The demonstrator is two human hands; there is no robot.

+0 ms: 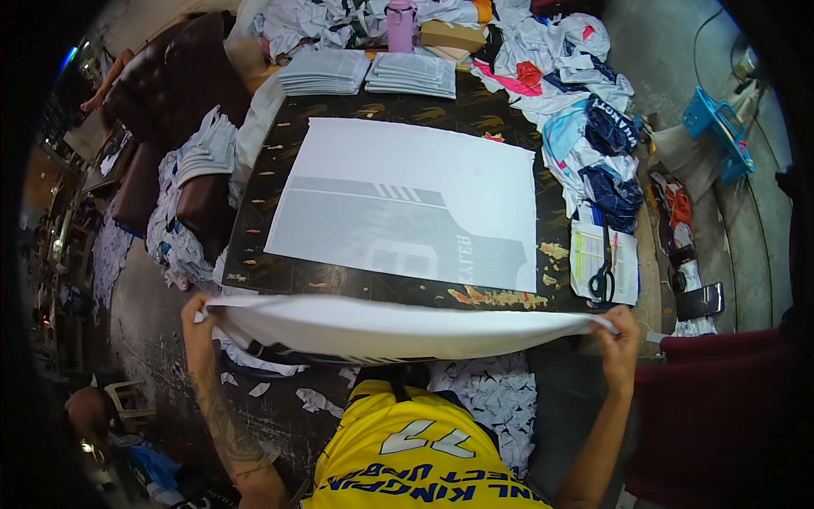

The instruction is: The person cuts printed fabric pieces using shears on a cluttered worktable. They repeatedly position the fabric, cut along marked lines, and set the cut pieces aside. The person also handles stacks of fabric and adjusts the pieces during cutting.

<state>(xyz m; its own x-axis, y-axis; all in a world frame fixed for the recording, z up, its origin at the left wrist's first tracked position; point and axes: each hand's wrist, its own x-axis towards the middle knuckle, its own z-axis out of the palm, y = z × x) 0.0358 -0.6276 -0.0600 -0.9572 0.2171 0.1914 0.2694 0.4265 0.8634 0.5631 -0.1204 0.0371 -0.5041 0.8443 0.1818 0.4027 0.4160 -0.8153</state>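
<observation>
Between my two hands a white fabric panel (398,325) is stretched along the table's near edge, sagging in the middle, with dark print showing on its underside. My left hand (200,312) pinches one corner of it. The opposite corner is gripped by the fingers of my right hand (617,331). Beyond it, a large white sheet (407,157) with a faint grey jersey-shaped print lies flat on the dark patterned table (263,246).
Two stacks of folded pale sheets, a left stack (324,72) and a right stack (411,75), stand at the far edge beside a pink bottle (400,25). Scissors (601,280) rest on papers (626,263) at the right. Crumpled fabric (610,127) piles up behind; scraps (492,399) cover the floor.
</observation>
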